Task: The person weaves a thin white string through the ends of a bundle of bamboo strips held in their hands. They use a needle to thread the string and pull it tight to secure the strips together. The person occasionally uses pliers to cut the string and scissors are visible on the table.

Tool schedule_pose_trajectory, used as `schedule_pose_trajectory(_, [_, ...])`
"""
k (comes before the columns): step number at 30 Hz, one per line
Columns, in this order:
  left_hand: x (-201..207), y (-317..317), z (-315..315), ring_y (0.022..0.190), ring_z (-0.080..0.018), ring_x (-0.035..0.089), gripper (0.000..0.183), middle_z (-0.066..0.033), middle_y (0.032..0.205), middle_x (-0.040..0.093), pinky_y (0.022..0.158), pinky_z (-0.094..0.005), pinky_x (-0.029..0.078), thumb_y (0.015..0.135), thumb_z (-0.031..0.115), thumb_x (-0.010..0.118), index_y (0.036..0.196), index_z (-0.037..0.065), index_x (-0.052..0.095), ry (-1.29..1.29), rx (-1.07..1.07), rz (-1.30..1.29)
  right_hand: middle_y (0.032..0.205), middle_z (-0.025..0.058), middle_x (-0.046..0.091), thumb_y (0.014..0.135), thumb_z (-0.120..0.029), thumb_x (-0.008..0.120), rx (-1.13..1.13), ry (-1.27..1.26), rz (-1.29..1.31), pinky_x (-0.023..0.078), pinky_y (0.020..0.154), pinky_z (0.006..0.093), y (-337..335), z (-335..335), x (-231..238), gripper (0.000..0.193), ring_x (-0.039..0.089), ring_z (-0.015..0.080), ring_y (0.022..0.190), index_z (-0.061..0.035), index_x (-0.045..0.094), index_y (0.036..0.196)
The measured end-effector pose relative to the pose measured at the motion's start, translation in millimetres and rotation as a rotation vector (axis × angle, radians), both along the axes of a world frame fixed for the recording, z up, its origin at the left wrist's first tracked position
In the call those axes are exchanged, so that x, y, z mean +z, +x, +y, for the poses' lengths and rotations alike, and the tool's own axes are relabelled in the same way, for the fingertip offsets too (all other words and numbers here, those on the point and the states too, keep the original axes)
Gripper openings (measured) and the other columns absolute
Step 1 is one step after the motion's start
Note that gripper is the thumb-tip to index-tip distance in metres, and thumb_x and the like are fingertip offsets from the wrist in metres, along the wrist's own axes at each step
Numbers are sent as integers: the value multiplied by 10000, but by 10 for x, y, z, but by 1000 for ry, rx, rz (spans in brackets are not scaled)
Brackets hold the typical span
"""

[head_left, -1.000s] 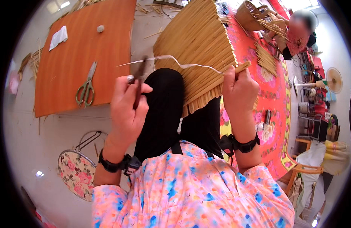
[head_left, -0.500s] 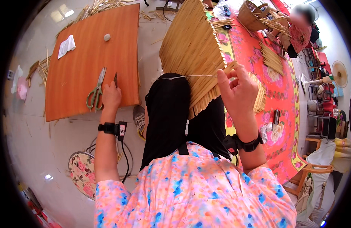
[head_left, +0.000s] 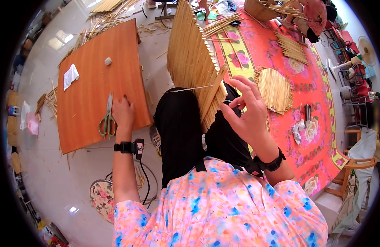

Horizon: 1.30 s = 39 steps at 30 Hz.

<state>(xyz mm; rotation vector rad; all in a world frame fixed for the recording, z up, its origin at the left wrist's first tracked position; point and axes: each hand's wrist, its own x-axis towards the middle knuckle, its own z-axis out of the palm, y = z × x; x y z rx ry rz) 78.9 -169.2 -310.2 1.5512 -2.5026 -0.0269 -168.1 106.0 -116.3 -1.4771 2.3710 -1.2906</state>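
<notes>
From far away, I watch two bare hands. Well left of the left hand [head_left: 123, 115], a pink bag [head_left: 32, 123] sits on the floor. Nearer to that hand, up and to its left, a white cloth [head_left: 70, 77] lies on the orange table [head_left: 85, 107]. Just left of the hand are the scissors [head_left: 108, 123] with green handles, and a small pale lump [head_left: 108, 61] lies higher up.

The left hand is curled on the table. One second ago it was up by the knee with a dark tool [head_left: 125, 97]. Now only a tiny bit of that tool pokes past its fingers, so I can't tell if it has hold of it.

Between the two hands, the big stick mat [head_left: 190, 49] leans up at the knees. A thin white strip [head_left: 188, 89] crosses its lower part. It was wavy one second ago, and now it looks straight.

The right hand [head_left: 248, 108] is just right of the mat's edge, lower than half a second ago. It is half open, thumb and fingers apart. A thin pale bit shows by the fingertips, but I can't tell if they pinch it. Right of this hand, the round mat [head_left: 275, 90] on the red cloth [head_left: 297, 164] now shows much more.
</notes>
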Motion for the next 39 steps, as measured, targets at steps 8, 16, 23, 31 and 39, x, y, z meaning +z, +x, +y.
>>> schedule_pose_trajectory(8, [1923,-1132,1168,685,-131,636,218,-137,1159,567,618,-252,504,832,28,653,1045,-9,630,733,-677,944,1269,114,535,682,-139,788,-52,-131,70,526,644,274,9,-84,53,552,607,149,671,-80,589,1194])
schedule_pose_trajectory(16, [1895,-1046,1237,627,-108,600,57,-72,881,625,570,-230,476,922,23,573,957,-6,606,788,-576,980,1245,100,527,682,-140,789,-1,-189,64,517,578,274,22,-288,-12,592,600,133,638,-98,565,1228])
schedule_pose_trajectory(23, [1863,806,68,697,-94,577,127,-63,956,661,612,-203,482,942,104,570,1015,7,606,390,11,1324,1236,82,532,677,-138,788,64,-184,-71,504,539,261,-87,-117,-9,616,580,125,573,-111,551,1245])
schedule_pose_trajectory(31, [1877,1494,-49,658,-127,573,173,-58,851,635,583,-231,481,931,104,565,1085,33,531,5,481,1359,1226,82,550,689,-69,719,252,-190,-435,480,534,242,-176,-64,-87,615,584,115,557,-72,531,1275])
schedule_pose_trajectory(39, [2003,-802,1049,624,-107,556,180,-41,758,579,563,-224,472,927,60,560,1098,2,557,890,-270,1160,760,7,607,842,-114,676,249,-115,-589,412,491,232,-344,-167,-277,300,505,79,523,1,615,1112])
